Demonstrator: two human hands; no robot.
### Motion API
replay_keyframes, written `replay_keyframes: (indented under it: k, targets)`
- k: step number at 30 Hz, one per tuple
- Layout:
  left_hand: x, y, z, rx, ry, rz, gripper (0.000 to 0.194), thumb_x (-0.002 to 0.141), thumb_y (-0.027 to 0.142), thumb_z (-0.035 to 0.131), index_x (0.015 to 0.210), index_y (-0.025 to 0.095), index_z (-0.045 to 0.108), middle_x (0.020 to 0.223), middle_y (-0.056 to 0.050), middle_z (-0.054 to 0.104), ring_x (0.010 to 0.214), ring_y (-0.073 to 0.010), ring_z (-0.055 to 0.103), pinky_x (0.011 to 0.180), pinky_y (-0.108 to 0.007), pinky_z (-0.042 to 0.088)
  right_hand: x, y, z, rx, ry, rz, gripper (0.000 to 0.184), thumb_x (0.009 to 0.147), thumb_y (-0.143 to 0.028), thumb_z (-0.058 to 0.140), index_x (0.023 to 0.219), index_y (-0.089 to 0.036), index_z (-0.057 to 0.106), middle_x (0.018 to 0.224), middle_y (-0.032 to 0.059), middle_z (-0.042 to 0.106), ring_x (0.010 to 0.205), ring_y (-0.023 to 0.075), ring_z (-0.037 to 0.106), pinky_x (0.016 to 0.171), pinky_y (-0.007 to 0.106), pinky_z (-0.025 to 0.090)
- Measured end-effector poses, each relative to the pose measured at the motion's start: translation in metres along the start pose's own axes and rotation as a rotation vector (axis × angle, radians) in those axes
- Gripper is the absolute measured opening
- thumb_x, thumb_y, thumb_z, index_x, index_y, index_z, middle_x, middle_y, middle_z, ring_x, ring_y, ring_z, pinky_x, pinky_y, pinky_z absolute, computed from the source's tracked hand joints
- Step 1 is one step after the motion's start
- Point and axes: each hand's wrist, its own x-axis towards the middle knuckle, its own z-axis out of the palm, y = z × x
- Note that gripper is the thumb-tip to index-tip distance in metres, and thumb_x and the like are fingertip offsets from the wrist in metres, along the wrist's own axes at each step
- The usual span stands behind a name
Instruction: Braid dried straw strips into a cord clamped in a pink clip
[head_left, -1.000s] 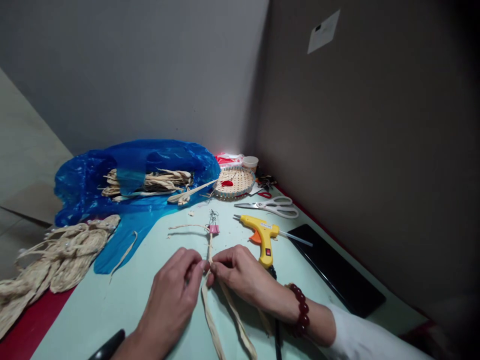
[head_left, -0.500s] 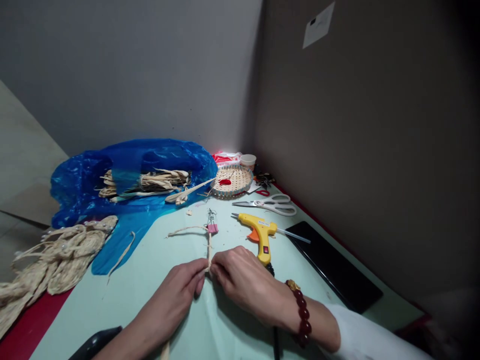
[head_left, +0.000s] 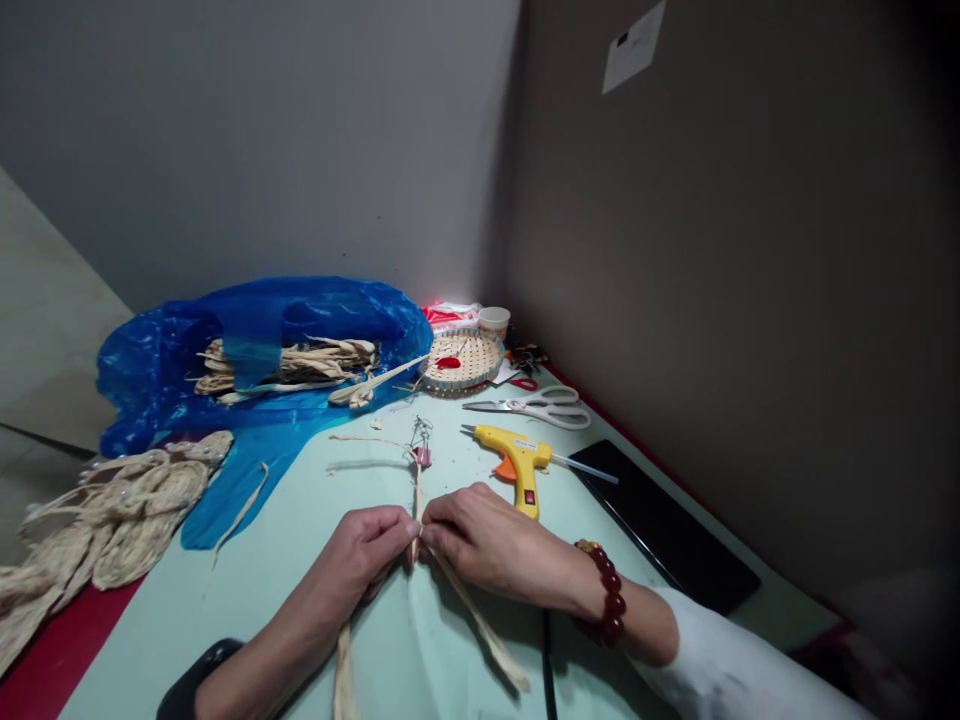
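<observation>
A thin pale braid of dried plant fibre (head_left: 418, 490) runs toward me from a pink binder clip (head_left: 421, 457) on the table. My left hand (head_left: 369, 550) pinches its near end from the left, thumb against forefinger. From the right, my right hand (head_left: 487, 545) is closed on the fibre strands at the same spot, the fingertips of both hands almost touching. One loose strand (head_left: 484, 630) trails from under my right hand toward the front. Another pale strand (head_left: 344, 675) hangs below my left wrist. A thin fibre end sticks out leftward from the clip.
Right of the braid lie a yellow glue gun (head_left: 517, 455), white-handled scissors (head_left: 551, 407) and a black flat object (head_left: 667, 525). Behind are a blue plastic bag (head_left: 165, 350) with dried fibre bundles and a woven basket (head_left: 480, 375). Braided fibre pieces (head_left: 150, 510) with beads lie left.
Both hands stay at the braid, with the grip shifted slightly. A loose strand now shows below my right hand. The braid and clip look lifted or tilted a little.
</observation>
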Motion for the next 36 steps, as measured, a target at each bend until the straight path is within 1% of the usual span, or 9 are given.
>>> replay_keyframes:
  k: [8,12,16,18,22,25,29,33,36]
  targets:
    - [0.001,0.002,0.004,-0.030,0.037,-0.029,0.028,0.078,0.037,0.058,0.059,0.017,0.053,0.045,0.011,0.032,0.044,-0.0069,0.022,0.044,-0.022,0.014,-0.008,-0.015,-0.006,-0.210,0.048,0.102,0.025,0.085,-0.020,0.045,0.064,-0.016,0.058,0.056,0.0026,0.056,0.049,0.0096,0.036,0.049,0.025,0.020]
    - [0.000,0.001,0.006,-0.097,0.037,-0.036,0.031,0.074,0.041,0.062,0.058,0.017,0.049,0.053,0.008,0.039,0.050,-0.0077,0.030,0.047,-0.019,0.022,-0.014,-0.027,0.010,-0.278,0.030,0.075,0.026,0.087,-0.018,0.040,0.069,-0.015,0.058,0.061,0.0072,0.062,0.050,0.0122,0.046,0.050,0.027,0.024]
    - [-0.003,0.000,0.005,-0.179,-0.011,-0.076,0.036,0.074,0.050,0.060,0.061,0.019,0.049,0.044,0.012,0.027,0.042,-0.0058,0.016,0.041,-0.020,0.011,-0.016,-0.031,0.033,-0.409,-0.003,-0.031,0.014,0.080,-0.015,0.046,0.088,-0.012,0.058,0.069,0.0103,0.065,0.057,0.0197,0.057,0.052,0.031,0.029]
    - [-0.004,0.001,0.004,-0.221,-0.046,-0.092,0.036,0.075,0.053,0.057,0.066,0.018,0.053,0.042,0.014,0.021,0.041,-0.0055,0.008,0.040,-0.021,0.006,-0.015,-0.030,0.042,-0.492,-0.038,-0.077,0.020,0.077,-0.015,0.053,0.096,-0.009,0.057,0.072,0.0126,0.065,0.059,0.0224,0.059,0.052,0.031,0.031]
    - [-0.006,0.000,0.003,-0.274,-0.077,-0.076,0.038,0.075,0.053,0.061,0.074,0.015,0.058,0.044,0.013,0.026,0.041,-0.0047,0.009,0.040,-0.021,0.005,-0.015,-0.029,0.046,-0.576,-0.073,-0.152,0.025,0.075,-0.018,0.059,0.098,-0.007,0.058,0.074,0.0131,0.066,0.055,0.0223,0.059,0.048,0.031,0.032]
    - [-0.008,0.000,0.003,-0.226,-0.019,-0.047,0.037,0.076,0.051,0.063,0.068,0.016,0.056,0.047,0.011,0.032,0.043,-0.0050,0.016,0.041,-0.020,0.010,-0.016,-0.029,0.032,-0.476,0.009,-0.131,0.017,0.086,-0.027,0.050,0.091,-0.013,0.059,0.071,0.0082,0.067,0.053,0.0206,0.059,0.050,0.032,0.032]
    - [-0.010,0.001,0.004,-0.182,0.001,-0.024,0.037,0.076,0.052,0.063,0.068,0.016,0.055,0.049,0.012,0.028,0.045,-0.0061,0.017,0.042,-0.019,0.011,-0.011,-0.020,0.007,-0.170,0.239,0.047,0.023,0.094,-0.034,0.044,0.087,-0.018,0.059,0.081,0.0057,0.068,0.075,0.0200,0.062,0.062,0.029,0.037]
    - [-0.014,0.004,0.003,-0.175,-0.011,-0.055,0.033,0.074,0.047,0.066,0.072,0.015,0.062,0.048,0.011,0.032,0.044,-0.0062,0.016,0.041,-0.019,0.011,-0.003,-0.006,0.002,0.316,0.052,0.074,0.020,0.094,-0.031,0.046,0.103,-0.016,0.057,0.080,0.0034,0.068,0.078,0.0160,0.063,0.067,0.025,0.040]
    - [-0.017,0.008,0.003,-0.187,-0.020,-0.051,0.026,0.077,0.041,0.065,0.075,0.015,0.068,0.052,0.006,0.051,0.047,-0.0075,0.033,0.046,-0.017,0.028,-0.001,0.000,0.010,0.502,-0.015,0.092,0.022,0.095,-0.027,0.044,0.111,-0.015,0.053,0.069,-0.0017,0.063,0.066,0.0121,0.060,0.068,0.024,0.040]
